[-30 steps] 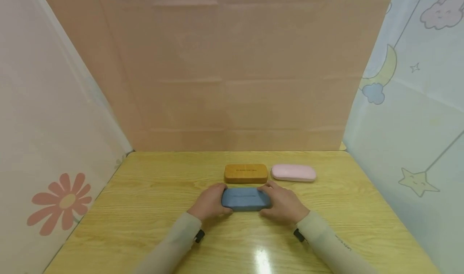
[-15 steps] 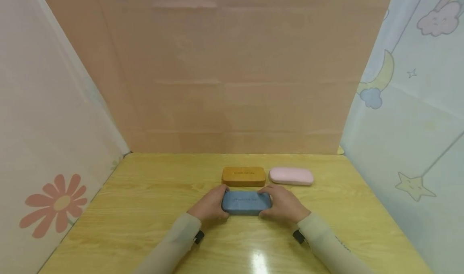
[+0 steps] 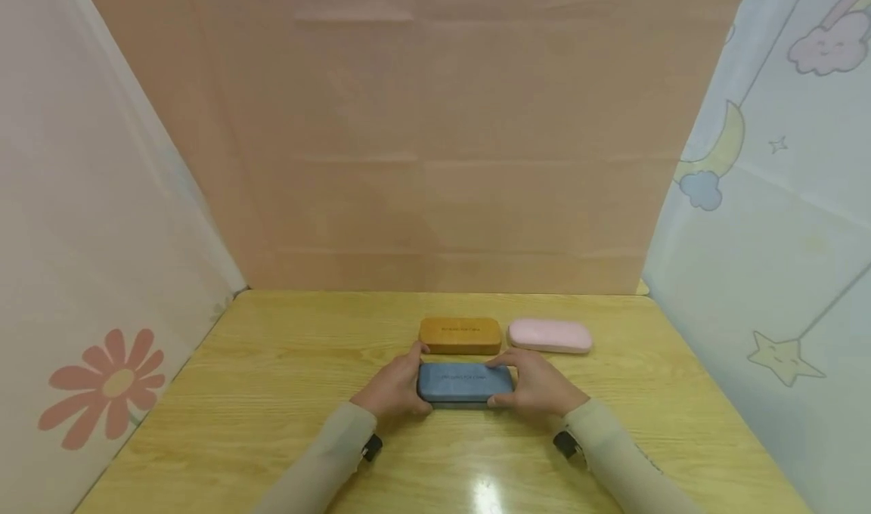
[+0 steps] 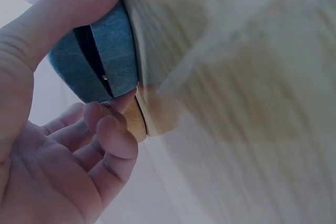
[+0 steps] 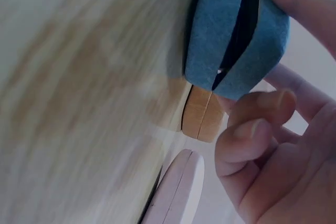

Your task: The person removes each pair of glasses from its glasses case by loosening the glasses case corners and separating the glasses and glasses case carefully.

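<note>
Left hand (image 3: pixel 395 384), nine o'clock, and right hand (image 3: pixel 540 384), three o'clock: on my feed each pinches one end of the blue case (image 3: pixel 465 382) between thumb and bent fingers.

Blue case: rests on the table (image 3: pixel 272 385); rounded, mottled, leather-like; dark slit parting lid from base. Risks, as I judge: uneven thumb lift twisting the lid or skidding the base on glossy wood grain; a slackened pinch letting it snap shut.

Tan case (image 3: pixel 460 335): just beyond, twelve o'clock; boxy, lettered; fingertips could knock it.

Pink case (image 3: pixel 551 335): two o'clock; smooth, round-ended.

Backdrop (image 3: pixel 442 159): farthest, twelve o'clock; creased, peach.
</note>
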### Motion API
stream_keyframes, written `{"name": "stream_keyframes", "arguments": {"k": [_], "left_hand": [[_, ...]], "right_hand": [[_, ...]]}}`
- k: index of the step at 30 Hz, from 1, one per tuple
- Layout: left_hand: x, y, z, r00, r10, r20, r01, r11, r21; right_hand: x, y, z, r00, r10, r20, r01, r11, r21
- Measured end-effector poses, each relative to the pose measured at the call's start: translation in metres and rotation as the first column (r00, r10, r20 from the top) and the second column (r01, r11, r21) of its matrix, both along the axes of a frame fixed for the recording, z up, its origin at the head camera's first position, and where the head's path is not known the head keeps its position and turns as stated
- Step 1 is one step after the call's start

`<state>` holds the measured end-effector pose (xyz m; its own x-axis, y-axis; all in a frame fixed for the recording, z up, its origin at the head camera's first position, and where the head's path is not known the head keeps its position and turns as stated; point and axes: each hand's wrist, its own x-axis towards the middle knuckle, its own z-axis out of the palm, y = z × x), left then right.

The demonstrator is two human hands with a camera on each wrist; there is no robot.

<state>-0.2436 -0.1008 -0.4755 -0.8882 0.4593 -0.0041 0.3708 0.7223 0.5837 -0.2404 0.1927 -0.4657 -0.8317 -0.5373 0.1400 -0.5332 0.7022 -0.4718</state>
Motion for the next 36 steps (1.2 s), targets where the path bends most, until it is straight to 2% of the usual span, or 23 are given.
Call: {"name": "stream_keyframes", "arguments": {"k": [8,13,18,25,32,36], "left_hand": [[0.002,-0.002,0.003,0.999,0.001,0.033,-0.001,1.0,0.018],[0.004,-0.006,0.003,0.993,0.011,0.114,-0.021,0.995,0.093],[0.005,-0.006,0.004,0.989,0.026,0.144,-0.044,0.991,0.123],[0.002,-0.005,0.004,0.992,0.032,0.123,-0.047,0.991,0.123],[0.003,-0.004,0.006,0.992,0.021,0.127,-0.038,0.99,0.137],[0.003,-0.005,0.007,0.991,0.038,0.131,-0.054,0.991,0.126]], "right_hand": [[-0.011,0.006,-0.001,0.996,0.085,0.012,-0.085,0.996,-0.03],[-0.017,0.009,0.001,0.984,0.114,0.135,-0.099,0.988,-0.115],[-0.02,0.012,0.002,0.965,0.104,0.242,-0.061,0.981,-0.182],[-0.028,0.013,0.002,0.956,0.074,0.285,-0.01,0.976,-0.219],[-0.032,0.015,0.002,0.917,0.069,0.392,0.047,0.959,-0.281],[-0.03,0.014,0.002,0.915,0.043,0.402,0.078,0.957,-0.279]]}}
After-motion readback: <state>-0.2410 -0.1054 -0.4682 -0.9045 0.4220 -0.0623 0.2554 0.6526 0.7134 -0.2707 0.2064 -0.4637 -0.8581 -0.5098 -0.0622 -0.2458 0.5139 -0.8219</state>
